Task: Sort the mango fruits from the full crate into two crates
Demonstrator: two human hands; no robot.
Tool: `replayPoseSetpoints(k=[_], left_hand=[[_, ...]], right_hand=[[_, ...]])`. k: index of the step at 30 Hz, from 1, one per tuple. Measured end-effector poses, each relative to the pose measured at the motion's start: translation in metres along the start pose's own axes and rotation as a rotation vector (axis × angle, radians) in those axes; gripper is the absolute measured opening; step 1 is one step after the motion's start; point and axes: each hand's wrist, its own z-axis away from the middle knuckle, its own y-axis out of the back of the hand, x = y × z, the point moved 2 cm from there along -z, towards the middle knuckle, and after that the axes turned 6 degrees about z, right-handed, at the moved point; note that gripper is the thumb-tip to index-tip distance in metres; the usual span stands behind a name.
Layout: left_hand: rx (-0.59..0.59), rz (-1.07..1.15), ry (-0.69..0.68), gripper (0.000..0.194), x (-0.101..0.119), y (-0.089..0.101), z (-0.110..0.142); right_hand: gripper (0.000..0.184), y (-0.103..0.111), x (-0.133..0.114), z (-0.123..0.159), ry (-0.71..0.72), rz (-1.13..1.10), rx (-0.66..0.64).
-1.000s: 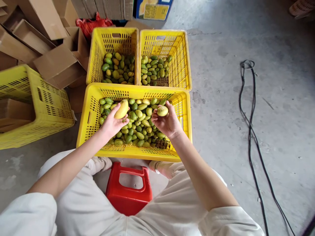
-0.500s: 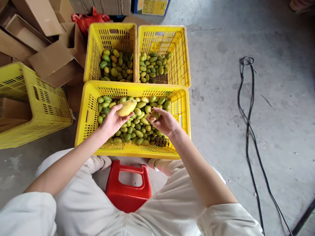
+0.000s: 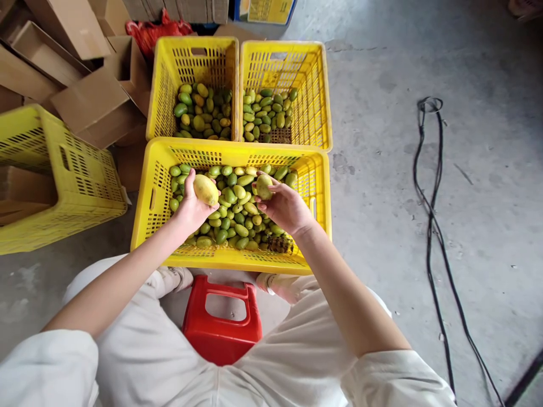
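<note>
My left hand point(image 3: 194, 207) is closed around a large yellow mango point(image 3: 206, 190), held above the near yellow crate point(image 3: 237, 261). To its right, my right hand point(image 3: 288, 209) grips a smaller yellow-green mango point(image 3: 264, 186) between thumb and fingers. Below both hands, many green and yellowish mangoes point(image 3: 241, 230) lie in the near crate. Two more yellow crates stand behind it: the back left crate point(image 3: 151, 96) holds green and yellow mangoes point(image 3: 198, 122), and the back right crate point(image 3: 328, 96) holds mostly green ones point(image 3: 265, 111).
A red plastic stool point(image 3: 220, 342) sits between my legs. At left are another yellow crate point(image 3: 85, 192) with cardboard inside and a heap of cardboard boxes point(image 3: 93, 102). A red bag point(image 3: 155, 34) lies behind the crates. Black cable point(image 3: 432, 217) runs along the concrete floor at right.
My left hand has turned its mango, which now shows one end. My right hand has turned too, bringing its small mango up into clearer view. The view has shifted slightly.
</note>
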Motion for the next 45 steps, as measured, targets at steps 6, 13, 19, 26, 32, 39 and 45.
replayPoseSetpoints(k=[6,13,19,26,32,39,45], left_hand=[[-0.117,-0.081,0.006,0.046,-0.004,0.002,0.0],[-0.214,-0.12,0.03,0.028,-0.007,0.01,-0.004],[-0.179,-0.044,0.042,0.016,-0.003,0.003,0.003],[-0.205,-0.155,-0.019,0.021,-0.008,0.009,-0.007],[-0.158,-0.148,-0.037,0.031,-0.005,0.02,-0.014],[-0.13,-0.105,-0.067,0.029,-0.003,0.021,-0.017],[-0.15,-0.147,-0.039,0.016,-0.003,0.016,-0.013]], right_hand=[[0.034,0.002,0.005,-0.001,0.101,0.051,0.025],[0.033,0.017,0.008,-0.001,0.131,0.085,0.08],[0.039,0.012,0.006,0.002,0.128,0.084,0.034],[0.051,0.007,0.002,0.001,0.081,0.055,0.054],[0.047,0.013,0.003,0.001,0.024,0.069,0.102],[0.035,0.019,0.004,-0.004,0.089,0.014,0.088],[0.02,0.008,0.0,0.001,0.051,0.048,0.085]])
